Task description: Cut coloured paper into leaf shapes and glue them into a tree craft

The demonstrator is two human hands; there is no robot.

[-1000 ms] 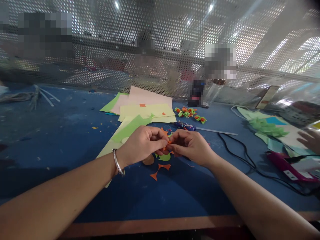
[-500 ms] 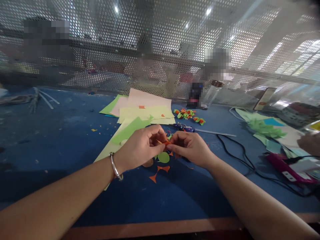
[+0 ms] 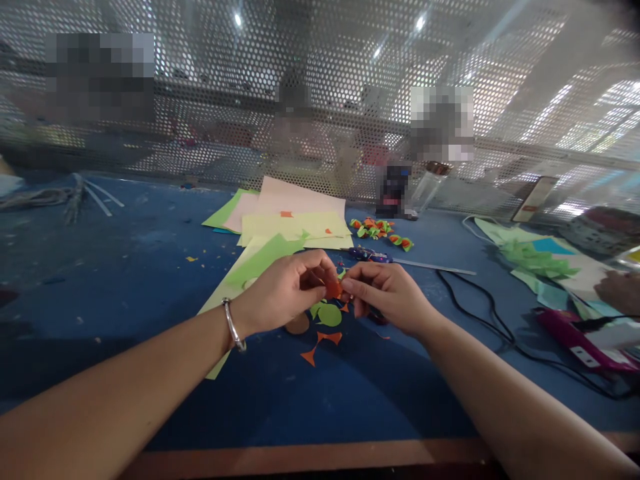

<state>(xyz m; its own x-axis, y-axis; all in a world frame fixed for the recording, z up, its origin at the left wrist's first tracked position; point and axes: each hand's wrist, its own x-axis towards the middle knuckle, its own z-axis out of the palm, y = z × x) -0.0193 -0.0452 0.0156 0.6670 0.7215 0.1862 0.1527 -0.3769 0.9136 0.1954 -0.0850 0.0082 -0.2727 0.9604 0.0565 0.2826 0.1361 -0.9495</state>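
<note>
Between my hands is a small orange paper piece (image 3: 333, 289), pinched from both sides just above the table. My left hand (image 3: 295, 283), with a silver bangle on its wrist, closes its fingers on the piece's left edge. On its right edge, thumb and fingers of my right hand (image 3: 383, 293) press together. Under the hands lie a green paper circle (image 3: 330, 315), a brown disc (image 3: 299, 324) and orange paper offcuts (image 3: 320, 347). Just beyond them rests a blue-handled tool (image 3: 369, 255), its kind unclear.
Coloured paper sheets (image 3: 295, 227) spread behind my left hand. Green-and-orange paper curls (image 3: 373, 229) lie behind my right. A black cable (image 3: 475, 293) leads to a magenta power strip (image 3: 575, 340) at right, near another person's hand (image 3: 620, 290). A perforated metal screen (image 3: 325, 87) stands behind.
The orange paper piece has turned so that more of its flat face shows between my fingers. Both hands stay in nearly the same place; the view has shifted slightly.
</note>
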